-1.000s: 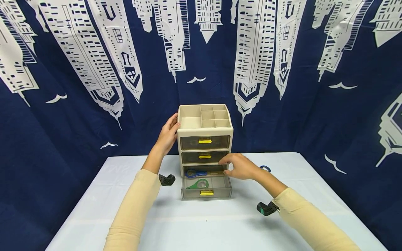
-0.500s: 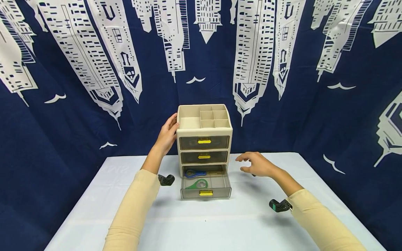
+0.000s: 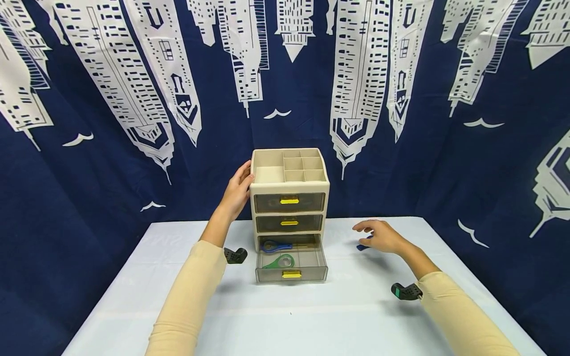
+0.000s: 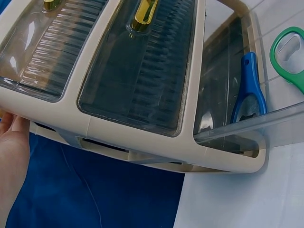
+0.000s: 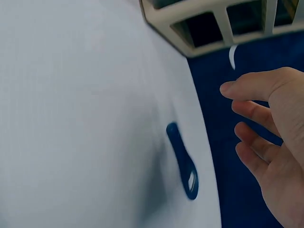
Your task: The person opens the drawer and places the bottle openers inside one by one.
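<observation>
A beige drawer organizer (image 3: pixel 291 189) stands on the table with its bottom drawer (image 3: pixel 291 267) pulled out. A blue bottle opener (image 4: pixel 249 90) and a green bottle opener (image 4: pixel 287 54) lie in that drawer. My left hand (image 3: pixel 237 190) rests against the organizer's upper left side, seen at the edge of the left wrist view. To the right of the organizer, my right hand (image 3: pixel 383 237) hovers with loosely bent fingers and nothing in them. Below it a dark blue bottle opener (image 5: pixel 183 161) lies on the table; the hand partly covers it in the head view.
The organizer's top has several open compartments (image 3: pixel 305 166). Two upper drawers (image 3: pixel 267 223) with yellow handles are closed. The white table (image 3: pixel 178 296) ends at a navy curtain (image 3: pixel 213 148) with white building prints.
My right hand has moved right, away from the open drawer, to above the dark blue bottle opener. The left hand stays on the organizer.
</observation>
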Motion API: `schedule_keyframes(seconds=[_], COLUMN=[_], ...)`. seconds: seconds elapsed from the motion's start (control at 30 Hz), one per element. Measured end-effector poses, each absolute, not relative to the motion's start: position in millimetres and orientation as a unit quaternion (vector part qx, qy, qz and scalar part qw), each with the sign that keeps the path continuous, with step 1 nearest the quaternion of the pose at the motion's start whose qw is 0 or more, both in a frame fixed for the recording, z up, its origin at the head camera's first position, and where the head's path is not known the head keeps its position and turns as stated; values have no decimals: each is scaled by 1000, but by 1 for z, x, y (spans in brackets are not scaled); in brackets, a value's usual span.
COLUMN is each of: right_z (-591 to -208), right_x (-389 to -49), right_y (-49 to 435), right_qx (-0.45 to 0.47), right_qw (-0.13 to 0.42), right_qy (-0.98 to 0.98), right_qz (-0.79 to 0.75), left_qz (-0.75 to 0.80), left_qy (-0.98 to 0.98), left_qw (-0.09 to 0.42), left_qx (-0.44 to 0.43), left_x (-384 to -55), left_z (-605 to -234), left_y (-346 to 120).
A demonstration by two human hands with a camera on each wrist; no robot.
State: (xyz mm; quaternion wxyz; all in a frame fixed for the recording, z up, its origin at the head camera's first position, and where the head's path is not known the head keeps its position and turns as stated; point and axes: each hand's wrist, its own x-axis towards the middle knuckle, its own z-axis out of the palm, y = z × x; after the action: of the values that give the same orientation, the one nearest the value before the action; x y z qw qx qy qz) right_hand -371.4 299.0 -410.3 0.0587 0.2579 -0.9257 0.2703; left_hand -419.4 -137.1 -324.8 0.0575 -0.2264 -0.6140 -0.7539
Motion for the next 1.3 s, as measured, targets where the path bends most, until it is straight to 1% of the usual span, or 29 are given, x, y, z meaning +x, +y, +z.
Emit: schedule_keyframes(seconds=[0.23, 0.43, 0.6, 0.7, 0.77, 0.9, 1.3], right_z=[-427, -437, -446, -456, -462, -467, -465], right_x=[-379, -385, -388, -389, -389, -390, -394], right_y=[319, 329, 336, 342, 345, 348, 346], right_qx=[214, 156, 141, 161, 175, 178, 148], right_qw=[52, 17, -15, -9, 6, 20, 12], right_qy=[-930, -937, -941, -945, -947, -949, -952], right_qz=[294, 313, 308, 285, 267, 261, 269], left_qz=[-754, -748, -749, -750, -749, -744, -737], left_qy=[-614, -620, -618, -618, -619, -624, -635], left_qw=[58, 59, 61, 60, 59, 63, 68], left_qx=[-225, -228, -229, -229, -230, -230, -222], left_x=[-419, -420, -420, -419, -419, -418, -418], left_z=[-325, -325, -325, -325, -324, -324, -324], left_y=[-137, -141, -142, -140, -139, -138, -138])
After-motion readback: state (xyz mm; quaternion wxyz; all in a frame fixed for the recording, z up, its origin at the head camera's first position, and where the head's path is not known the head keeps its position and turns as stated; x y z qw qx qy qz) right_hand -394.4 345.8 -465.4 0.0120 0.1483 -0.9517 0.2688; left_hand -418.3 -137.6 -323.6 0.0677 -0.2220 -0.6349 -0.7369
